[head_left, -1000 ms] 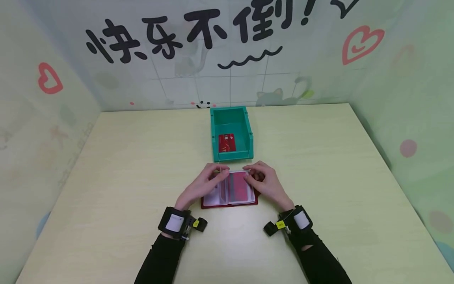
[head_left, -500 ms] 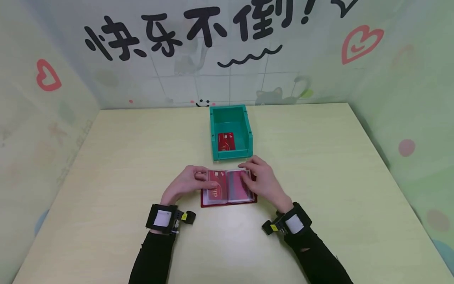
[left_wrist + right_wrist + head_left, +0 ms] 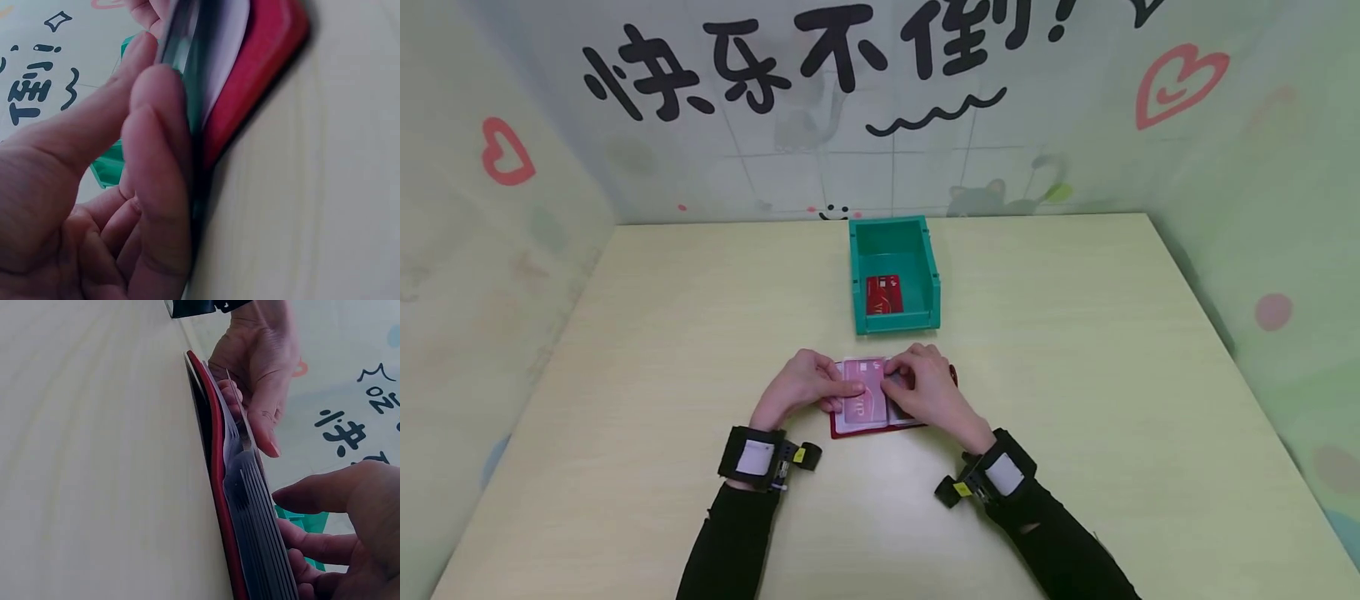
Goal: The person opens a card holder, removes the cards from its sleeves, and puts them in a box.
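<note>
A small card holder with a red cover [image 3: 880,430] and clear sleeves lies spread on the table, in front of both hands. On its left side shows a pink card [image 3: 867,404] behind a hazy sleeve. My left hand [image 3: 805,382] pinches that sleeve page, thumb on top and fingers beneath; the right wrist view shows the page [image 3: 240,403] raised off those below. The right hand [image 3: 931,387] is over the holder's right half, hiding most of it. Its thumb and index tips are at the page's inner edge, beside the layered sleeves [image 3: 259,519], slightly apart.
Just beyond the holder stands a teal bin [image 3: 898,322] with a red card [image 3: 884,295] lying in it. The pale wooden table [image 3: 700,333] meets printed walls [image 3: 737,183] at the back and both sides.
The right hand has moved left from the holder's right page to its middle. A pale pink card now shows on the left, where a red one was; the left hand grips that page.
</note>
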### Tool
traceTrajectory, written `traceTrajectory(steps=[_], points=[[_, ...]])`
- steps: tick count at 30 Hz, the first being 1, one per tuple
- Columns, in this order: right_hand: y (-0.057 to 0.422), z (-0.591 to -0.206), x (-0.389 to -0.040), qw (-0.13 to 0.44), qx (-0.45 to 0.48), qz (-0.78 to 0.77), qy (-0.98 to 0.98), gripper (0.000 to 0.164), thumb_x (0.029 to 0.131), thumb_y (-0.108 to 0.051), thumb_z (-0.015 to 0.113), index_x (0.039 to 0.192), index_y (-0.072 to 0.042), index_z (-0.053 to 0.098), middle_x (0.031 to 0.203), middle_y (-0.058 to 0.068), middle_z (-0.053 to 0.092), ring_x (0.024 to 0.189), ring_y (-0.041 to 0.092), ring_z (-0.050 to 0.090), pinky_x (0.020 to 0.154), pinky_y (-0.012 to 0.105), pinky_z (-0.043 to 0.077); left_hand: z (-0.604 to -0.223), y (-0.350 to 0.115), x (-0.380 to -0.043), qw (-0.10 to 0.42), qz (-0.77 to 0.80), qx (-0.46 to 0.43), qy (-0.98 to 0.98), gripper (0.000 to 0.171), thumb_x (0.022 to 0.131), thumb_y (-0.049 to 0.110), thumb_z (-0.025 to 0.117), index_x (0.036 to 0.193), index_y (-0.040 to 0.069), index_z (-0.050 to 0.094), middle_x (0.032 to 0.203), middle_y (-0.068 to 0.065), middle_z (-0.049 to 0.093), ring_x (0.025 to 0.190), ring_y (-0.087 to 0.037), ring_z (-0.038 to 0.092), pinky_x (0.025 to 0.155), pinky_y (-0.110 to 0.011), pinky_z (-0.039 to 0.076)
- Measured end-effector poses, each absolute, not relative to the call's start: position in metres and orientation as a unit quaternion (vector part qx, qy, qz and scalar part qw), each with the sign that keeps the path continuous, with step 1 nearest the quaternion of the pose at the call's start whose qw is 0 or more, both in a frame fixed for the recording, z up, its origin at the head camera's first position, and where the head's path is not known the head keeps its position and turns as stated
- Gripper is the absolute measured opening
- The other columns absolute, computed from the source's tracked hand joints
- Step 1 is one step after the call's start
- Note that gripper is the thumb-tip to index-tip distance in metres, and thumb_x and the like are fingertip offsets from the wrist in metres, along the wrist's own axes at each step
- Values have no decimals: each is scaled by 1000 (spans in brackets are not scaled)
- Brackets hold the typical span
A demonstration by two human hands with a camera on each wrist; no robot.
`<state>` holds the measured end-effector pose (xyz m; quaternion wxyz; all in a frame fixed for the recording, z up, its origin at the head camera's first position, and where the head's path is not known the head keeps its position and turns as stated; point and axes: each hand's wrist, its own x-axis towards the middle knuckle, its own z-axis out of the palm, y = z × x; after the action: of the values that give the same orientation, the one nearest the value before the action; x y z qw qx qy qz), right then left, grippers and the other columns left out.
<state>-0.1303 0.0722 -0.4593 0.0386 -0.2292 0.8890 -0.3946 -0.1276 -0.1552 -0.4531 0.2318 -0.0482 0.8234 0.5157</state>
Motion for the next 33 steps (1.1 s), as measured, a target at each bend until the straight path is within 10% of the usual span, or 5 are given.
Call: traceTrajectory(steps=[24,33], points=[[60,-448,-126,60,-161,-343,923,30,86,-30,80,102,-5,73,86,6,60,91,22,48,80,36,33,-450,-152,-124,226,504,-22,834,19,94,14,71,87,-4,72,61,0,66,52,-10,61,54,-22,52],[56,-450,-127,58,-158,-322,932,31,86,-36,80,73,-11,65,85,6,56,92,24,46,82,40,32,-450,-151,-123,225,490,-25,842,18,95,13,69,88,-2,72,62,-1,65,53,-10,61,55,-21,52]])
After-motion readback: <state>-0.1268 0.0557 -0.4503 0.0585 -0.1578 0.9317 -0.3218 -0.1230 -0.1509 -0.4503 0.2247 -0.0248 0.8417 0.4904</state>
